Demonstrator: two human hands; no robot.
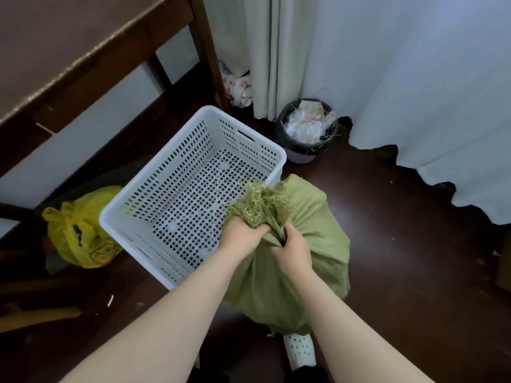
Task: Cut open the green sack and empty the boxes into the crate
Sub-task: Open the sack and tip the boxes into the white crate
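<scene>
A bulging green woven sack (312, 244) stands on the dark floor in front of me, its frayed top bunched into a neck. My left hand (242, 233) is closed around that bunched neck from the left. Just right of the neck, my right hand (293, 250) grips a thin dark tool whose tip pokes into the folds; what the tool is I cannot tell. A white perforated plastic crate (132, 225) sits to the left of the sack, touching it, with nothing inside. No boxes are visible; the sack hides its contents.
A dark wooden table (69, 45) overhangs the upper left. A tied yellow plastic bag (80, 230) lies left of the crate. A full waste bin (305, 128) stands behind the crate by pale curtains (414, 78). My white shoe (300, 351) shows below the sack.
</scene>
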